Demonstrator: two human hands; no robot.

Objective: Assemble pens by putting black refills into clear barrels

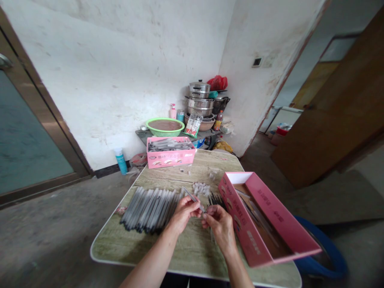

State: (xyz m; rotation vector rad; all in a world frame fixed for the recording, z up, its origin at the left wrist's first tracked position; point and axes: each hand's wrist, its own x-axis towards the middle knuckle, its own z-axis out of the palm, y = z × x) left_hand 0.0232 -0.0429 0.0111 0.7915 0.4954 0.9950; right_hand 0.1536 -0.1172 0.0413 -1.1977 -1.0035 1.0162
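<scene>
A slim translucent grey pen point(191, 195) slants between my hands over the middle of the table. My left hand point(184, 211) is closed around its barrel, the upper end sticking out past the fingers. At the lower end, the fingertips of my right hand point(221, 225) pinch together; any small part between them is hidden. Left of my left hand lies a neat row of similar pens point(147, 210) with dark ends toward me. Beyond my hands sits a small heap of whitish translucent pieces point(201, 189). Thin black-tipped sticks point(216, 198) lie beside the right hand, partly covered by it.
A long pink box point(252, 244) with some thin rods inside stands at the table's right. Another pink box point(171, 160), full of pens, is at the far edge. Behind are a green basin point(150, 127) and stacked steel pots point(200, 106). A blue round object point(333, 266) shows below right.
</scene>
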